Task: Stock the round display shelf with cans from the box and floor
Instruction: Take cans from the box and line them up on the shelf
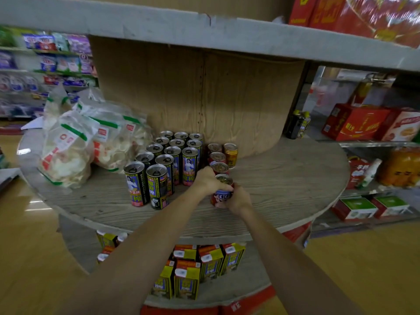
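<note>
head view, left hand (208, 178) and right hand (236, 198) gripping red can (221, 194), round shelf (284, 178)

The light around me is dim and yellowish. The upper tier throws shade over the wooden core (200, 92) behind it. Pale glare streaks the floor (36, 205) at left. Straight edges bow from the wide lens, and the red boxes (363, 14) at top right smear with motion blur; the far shelves (45, 62) look soft.
</note>
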The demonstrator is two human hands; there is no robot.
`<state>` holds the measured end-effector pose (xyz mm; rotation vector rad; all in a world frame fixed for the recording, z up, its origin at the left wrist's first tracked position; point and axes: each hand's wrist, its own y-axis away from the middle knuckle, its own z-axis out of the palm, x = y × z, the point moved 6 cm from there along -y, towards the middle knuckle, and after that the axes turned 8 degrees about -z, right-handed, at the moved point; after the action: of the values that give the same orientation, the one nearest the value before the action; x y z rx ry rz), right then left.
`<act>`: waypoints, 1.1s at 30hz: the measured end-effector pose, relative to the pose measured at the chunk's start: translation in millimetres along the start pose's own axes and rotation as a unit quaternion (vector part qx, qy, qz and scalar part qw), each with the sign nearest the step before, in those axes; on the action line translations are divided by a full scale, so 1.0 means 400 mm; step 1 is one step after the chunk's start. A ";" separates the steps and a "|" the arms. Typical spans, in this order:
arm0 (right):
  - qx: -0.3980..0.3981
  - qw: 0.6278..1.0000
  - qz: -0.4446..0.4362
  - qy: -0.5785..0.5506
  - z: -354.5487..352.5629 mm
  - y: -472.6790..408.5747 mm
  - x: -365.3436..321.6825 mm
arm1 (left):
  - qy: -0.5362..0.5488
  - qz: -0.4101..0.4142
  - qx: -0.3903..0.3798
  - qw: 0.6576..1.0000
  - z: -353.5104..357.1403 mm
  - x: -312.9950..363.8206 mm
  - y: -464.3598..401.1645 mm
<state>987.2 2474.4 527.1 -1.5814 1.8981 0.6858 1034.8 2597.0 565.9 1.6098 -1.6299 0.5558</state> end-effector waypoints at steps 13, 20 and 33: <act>0.050 0.998 -0.005 -0.043 -0.129 0.048 0.111 | -0.099 0.091 0.098 0.986 -0.014 0.100 0.097; 0.136 0.987 0.020 -0.086 -0.320 0.143 0.325 | -0.157 0.172 0.070 0.970 0.193 0.252 0.166; 0.113 0.970 0.191 -0.100 -0.521 0.500 0.948 | -0.138 0.169 -0.169 0.961 0.979 0.382 0.336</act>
<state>716.4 2099.3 411.5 -0.9773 2.0630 0.7255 833.9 2215.7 470.0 1.2024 -2.0994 0.2049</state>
